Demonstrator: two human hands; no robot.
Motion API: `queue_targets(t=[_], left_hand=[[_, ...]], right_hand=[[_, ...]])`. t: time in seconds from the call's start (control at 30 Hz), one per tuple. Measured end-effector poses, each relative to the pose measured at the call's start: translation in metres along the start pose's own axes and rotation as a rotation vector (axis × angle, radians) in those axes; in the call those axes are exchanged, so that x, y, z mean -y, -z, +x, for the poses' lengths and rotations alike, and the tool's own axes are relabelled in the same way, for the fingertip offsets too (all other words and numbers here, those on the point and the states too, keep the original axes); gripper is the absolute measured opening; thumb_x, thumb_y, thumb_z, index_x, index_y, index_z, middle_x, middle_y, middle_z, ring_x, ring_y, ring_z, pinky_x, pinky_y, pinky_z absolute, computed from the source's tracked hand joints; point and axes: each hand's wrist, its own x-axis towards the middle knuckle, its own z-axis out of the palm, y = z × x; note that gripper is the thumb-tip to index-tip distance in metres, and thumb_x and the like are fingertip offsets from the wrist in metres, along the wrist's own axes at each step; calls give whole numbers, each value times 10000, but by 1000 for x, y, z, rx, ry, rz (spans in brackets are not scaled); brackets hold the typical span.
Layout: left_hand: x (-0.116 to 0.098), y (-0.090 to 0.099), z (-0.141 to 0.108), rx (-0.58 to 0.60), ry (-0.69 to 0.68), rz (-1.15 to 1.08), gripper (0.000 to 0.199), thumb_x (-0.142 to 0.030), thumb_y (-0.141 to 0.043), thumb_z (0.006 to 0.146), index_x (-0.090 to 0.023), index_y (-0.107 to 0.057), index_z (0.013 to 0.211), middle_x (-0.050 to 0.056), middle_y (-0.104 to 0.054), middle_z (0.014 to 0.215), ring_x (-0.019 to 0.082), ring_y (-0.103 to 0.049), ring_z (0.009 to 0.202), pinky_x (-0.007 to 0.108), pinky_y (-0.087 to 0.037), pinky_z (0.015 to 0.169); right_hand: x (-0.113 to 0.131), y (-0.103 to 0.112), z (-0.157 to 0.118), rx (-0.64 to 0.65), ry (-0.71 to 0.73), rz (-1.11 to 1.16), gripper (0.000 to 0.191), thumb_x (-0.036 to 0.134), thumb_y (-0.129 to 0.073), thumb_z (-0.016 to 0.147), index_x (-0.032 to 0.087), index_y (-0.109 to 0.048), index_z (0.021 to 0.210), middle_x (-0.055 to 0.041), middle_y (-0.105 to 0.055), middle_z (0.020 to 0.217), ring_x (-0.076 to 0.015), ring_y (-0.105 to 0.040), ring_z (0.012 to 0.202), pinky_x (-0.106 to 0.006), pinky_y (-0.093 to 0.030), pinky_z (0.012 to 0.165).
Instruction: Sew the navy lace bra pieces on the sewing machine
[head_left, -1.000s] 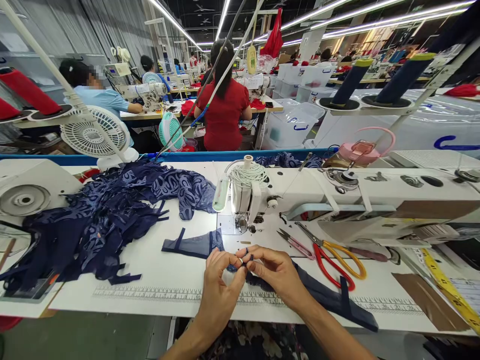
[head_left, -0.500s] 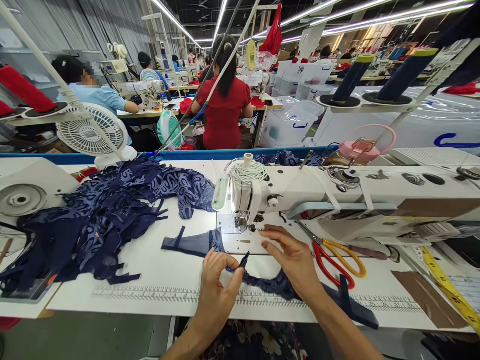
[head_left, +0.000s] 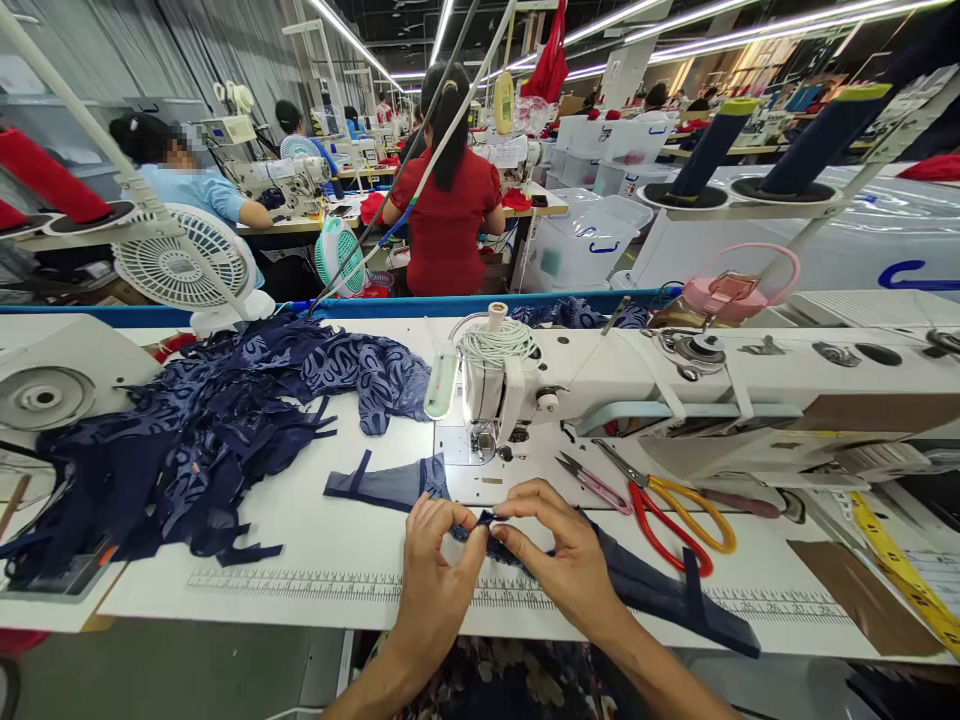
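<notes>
My left hand [head_left: 442,565] pinches the navy lace garment [head_left: 651,580] near the front of the sewing machine [head_left: 499,400]. Close beside it, thumb and fingers of my right hand [head_left: 559,550] are closed on the same raised bit of fabric. The garment's sheer band stretches right along the table, and another sheer end [head_left: 386,486] lies left of the needle plate. Just right of the needle area are small pink-handled snips [head_left: 596,484] and scissors [head_left: 679,510] with red and orange handles.
A large pile of navy lace pieces [head_left: 217,430] covers the table's left side. A printed ruler [head_left: 300,586] runs along the front edge. A yellow tape measure [head_left: 900,575] lies at right. People sit at machines beyond.
My right hand has moved left and down from beside the machine and now grips the fabric next to my left hand. The pink-handled snips have come into view on the table.
</notes>
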Motion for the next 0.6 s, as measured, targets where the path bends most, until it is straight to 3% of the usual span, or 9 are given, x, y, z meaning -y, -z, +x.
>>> queue_targets(t=[0.37, 0.6], left_hand=[[-2, -2, 0, -18, 16, -32, 157, -282, -500, 882, -229, -472, 736, -47, -516, 732, 138, -544, 739, 468, -222, 1171], [0, -4, 0, -14, -27, 4, 155, -268, -494, 895, -231, -455, 750, -45, -515, 740, 136, -536, 730, 479, -217, 1173]], right_hand=[[-2, -1, -2, -37, 96, -14, 188, 133, -642, 861, 278, -684, 973, -32, -579, 912, -175, -594, 861, -311, -478, 752], [-8, 3, 5, 101, -214, 295, 48, 293, -694, 844, 259, -715, 869, -45, -626, 977, -202, -602, 991, -337, -459, 901]])
